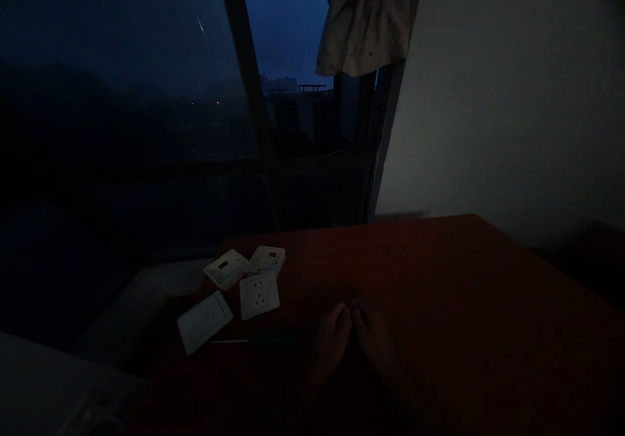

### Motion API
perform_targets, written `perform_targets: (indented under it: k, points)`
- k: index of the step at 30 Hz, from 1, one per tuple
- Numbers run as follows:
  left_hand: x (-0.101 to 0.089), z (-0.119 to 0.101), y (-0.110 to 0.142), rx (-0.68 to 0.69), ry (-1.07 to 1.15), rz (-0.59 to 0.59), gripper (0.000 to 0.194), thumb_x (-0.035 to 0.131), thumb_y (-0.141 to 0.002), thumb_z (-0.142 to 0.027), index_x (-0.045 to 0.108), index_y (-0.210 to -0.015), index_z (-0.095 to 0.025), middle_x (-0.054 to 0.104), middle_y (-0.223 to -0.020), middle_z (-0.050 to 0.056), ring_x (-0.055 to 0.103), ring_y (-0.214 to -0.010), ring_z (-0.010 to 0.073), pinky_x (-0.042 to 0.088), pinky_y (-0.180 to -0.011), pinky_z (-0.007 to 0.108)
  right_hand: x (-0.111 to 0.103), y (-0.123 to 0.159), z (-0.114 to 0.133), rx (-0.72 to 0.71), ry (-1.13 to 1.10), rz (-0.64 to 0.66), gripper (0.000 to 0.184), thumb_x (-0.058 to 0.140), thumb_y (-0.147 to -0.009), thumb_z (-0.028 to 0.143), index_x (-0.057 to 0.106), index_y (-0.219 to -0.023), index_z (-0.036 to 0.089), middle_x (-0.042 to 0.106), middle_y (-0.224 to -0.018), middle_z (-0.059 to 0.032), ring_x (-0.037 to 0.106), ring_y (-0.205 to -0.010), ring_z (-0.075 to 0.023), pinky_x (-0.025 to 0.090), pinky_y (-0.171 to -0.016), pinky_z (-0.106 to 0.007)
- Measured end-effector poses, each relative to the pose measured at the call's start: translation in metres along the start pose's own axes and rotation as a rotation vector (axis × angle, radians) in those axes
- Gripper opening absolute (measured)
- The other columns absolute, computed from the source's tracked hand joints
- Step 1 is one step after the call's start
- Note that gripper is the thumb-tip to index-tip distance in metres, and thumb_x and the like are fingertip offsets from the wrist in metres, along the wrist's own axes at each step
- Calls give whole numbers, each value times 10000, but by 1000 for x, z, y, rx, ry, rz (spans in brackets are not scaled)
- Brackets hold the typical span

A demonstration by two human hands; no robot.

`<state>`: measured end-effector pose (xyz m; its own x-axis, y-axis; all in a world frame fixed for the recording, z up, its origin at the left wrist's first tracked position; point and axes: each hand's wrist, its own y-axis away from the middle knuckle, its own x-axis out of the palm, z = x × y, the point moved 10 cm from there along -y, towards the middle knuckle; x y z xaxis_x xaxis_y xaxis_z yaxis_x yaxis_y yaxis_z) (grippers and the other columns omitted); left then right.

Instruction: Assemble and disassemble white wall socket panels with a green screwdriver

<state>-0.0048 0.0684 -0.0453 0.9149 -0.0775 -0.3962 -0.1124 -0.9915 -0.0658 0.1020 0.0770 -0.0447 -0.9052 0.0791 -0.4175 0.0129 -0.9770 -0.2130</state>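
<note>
My left hand and my right hand rest close together on the reddish-brown table, their tips meeting. Both look closed with fingers curled in, and nothing shows in them, though the light is very dim. To the left of my left hand lies a screwdriver with a thin metal shaft and a dark handle. Beyond it are a white socket panel, a white switch panel and two white mounting boxes, one on the left and one on the right.
A large window stands behind the table, with dusk sky and buildings outside. A cloth hangs at its right side. The pale wall is on the right. A white surface sits at the lower left.
</note>
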Motion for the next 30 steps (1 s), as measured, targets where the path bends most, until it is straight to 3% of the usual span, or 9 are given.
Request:
perform_targets:
  k: [11,19,30]
  points:
    - [1,-3,1,7,-15,15,301,375,-933,-352,630,-890,-196,677,-892,49,614,-826,204,445,-763,279,1,1,0,10,3,6,291,366,-903,325,571,-740,199,647,-748,-49,599,-684,-165,435,-644,-255]
    - [2,7,0,-6,-30,-2,324,369,-935,-356,646,-966,-189,685,-977,67,615,-882,209,448,-812,297,4,1,-5,11,-6,22,301,360,-900,332,566,-723,203,637,-712,-36,599,-660,-160,423,-598,-240]
    - [2,2,1,-1,-48,11,320,362,-936,-354,638,-927,-193,682,-926,57,617,-845,204,444,-788,284,1,0,-1,14,-3,6,299,358,-891,327,582,-741,197,653,-746,-57,606,-681,-170,435,-631,-248]
